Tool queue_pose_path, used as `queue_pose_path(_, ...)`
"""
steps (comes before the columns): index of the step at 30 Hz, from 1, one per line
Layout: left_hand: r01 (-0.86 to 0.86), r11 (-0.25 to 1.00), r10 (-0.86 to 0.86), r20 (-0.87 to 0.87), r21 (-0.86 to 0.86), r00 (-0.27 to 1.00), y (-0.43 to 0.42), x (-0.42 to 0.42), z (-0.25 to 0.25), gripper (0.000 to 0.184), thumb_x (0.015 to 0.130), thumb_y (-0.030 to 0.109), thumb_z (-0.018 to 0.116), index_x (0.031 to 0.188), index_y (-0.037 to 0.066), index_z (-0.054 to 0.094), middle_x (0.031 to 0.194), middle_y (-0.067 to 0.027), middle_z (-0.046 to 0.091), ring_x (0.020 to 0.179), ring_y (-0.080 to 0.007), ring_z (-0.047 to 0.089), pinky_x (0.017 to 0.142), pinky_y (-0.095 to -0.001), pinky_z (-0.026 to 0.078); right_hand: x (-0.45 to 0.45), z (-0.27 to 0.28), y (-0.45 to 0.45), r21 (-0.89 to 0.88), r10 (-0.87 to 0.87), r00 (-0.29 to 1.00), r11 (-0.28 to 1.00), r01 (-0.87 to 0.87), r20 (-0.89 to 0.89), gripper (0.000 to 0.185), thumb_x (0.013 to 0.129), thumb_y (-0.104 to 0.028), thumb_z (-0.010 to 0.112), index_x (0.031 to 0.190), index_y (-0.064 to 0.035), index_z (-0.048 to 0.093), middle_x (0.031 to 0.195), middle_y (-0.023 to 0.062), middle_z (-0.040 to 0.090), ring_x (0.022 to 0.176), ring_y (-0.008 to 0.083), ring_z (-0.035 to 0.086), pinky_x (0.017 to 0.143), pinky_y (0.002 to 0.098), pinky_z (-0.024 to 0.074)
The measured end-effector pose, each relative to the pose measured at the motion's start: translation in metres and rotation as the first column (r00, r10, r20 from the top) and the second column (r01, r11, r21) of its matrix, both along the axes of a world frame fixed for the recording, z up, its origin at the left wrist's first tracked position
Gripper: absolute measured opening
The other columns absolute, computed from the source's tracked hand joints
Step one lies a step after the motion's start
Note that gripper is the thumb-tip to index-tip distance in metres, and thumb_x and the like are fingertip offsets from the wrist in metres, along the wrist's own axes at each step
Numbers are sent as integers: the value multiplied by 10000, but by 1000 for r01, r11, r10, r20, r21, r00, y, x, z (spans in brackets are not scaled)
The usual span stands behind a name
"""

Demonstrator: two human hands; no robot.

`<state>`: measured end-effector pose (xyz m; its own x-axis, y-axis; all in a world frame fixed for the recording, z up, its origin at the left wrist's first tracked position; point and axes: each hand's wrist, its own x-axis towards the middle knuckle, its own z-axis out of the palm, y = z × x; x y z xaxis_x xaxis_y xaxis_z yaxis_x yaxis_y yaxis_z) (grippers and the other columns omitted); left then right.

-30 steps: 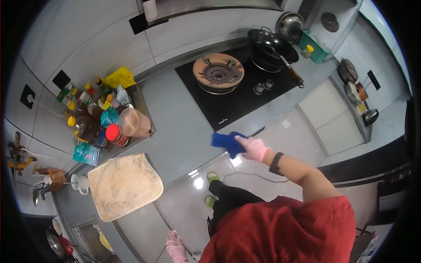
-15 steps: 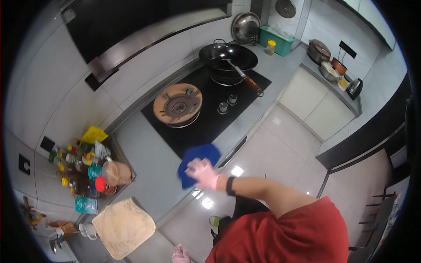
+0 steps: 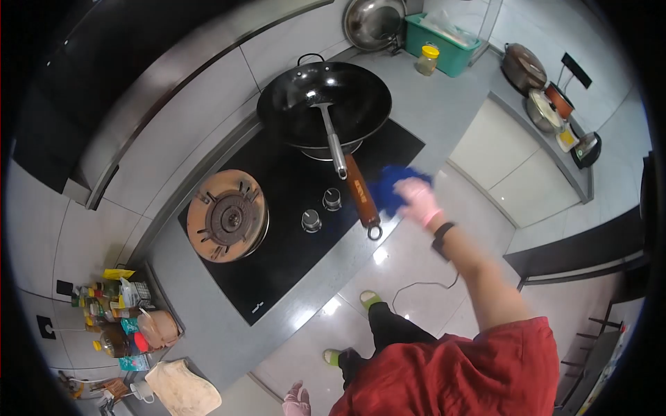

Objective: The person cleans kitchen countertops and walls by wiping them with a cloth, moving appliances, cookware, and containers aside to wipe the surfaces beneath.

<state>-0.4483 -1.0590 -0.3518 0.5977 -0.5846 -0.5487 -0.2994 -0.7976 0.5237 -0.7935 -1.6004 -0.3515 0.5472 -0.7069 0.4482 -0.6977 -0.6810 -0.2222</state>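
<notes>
My right hand (image 3: 417, 200), in a pink glove with a dark band at the wrist, grips a blue cloth (image 3: 397, 188). The cloth is bunched and blurred at the counter's front edge, right of the wok handle. Close beside it is the wooden wok handle (image 3: 362, 197). The black wok (image 3: 277, 104) stands on the far burner with a metal spatula (image 3: 331, 139) in it. At the bottom edge hangs my left hand (image 3: 297, 401), gloved in pink too, fingers loosely apart and holding nothing visible.
The black cooktop (image 3: 277, 260) carries two knobs (image 3: 321, 210) and a bare burner with a tan ring (image 3: 201, 220). Bottles (image 3: 111, 343) and a cutting board (image 3: 184, 392) are at the lower left. A green basket (image 3: 454, 55) and a yellow-lidded jar (image 3: 427, 64) stand at the back.
My right hand has moved with the blue cloth from the cooktop's near left end along the front edge to beside the wok handle. The view has shifted, and my left hand remains low.
</notes>
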Motion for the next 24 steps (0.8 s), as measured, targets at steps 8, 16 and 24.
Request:
queue_pose_path(8, -752, 643, 724, -438, 146, 533, 46, 6, -86, 276, 816, 47, 648, 1092, 47, 657, 1104, -177, 645, 1061, -256, 610, 926, -332, 487, -90, 3, -122, 380, -658, 722, 625, 682, -213, 588, 706, -335, 681, 1221, -89, 541, 1297, 196, 504, 1264, 320, 428, 1052, 453, 339)
queue_pose_path(16, 244, 970, -244, 39, -5, 969, -51, -45, 3, 307, 834, 93, 624, 1138, 54, 632, 1148, -205, 621, 1106, -322, 585, 960, -381, 465, 15, -29, 50, 278, -264, 953, 913, 297, -150, 554, 619, -410, 689, 1087, -120, 632, 1293, 105, 506, 1324, 353, 311, 1032, 652, 232)
queue_pose_path(24, 593, 801, -558, 257, -81, 789, -63, -79, 33, 358, 831, 198, 636, 1175, 103, 616, 1040, -201, 654, 982, -364, 624, 857, -408, 497, 80, -20, 228, 798, 186, 952, 519, -307, 245, 351, 642, -93, 668, 953, -35, 516, 1007, 159, 582, 996, 340, 563, 815, 410, 450)
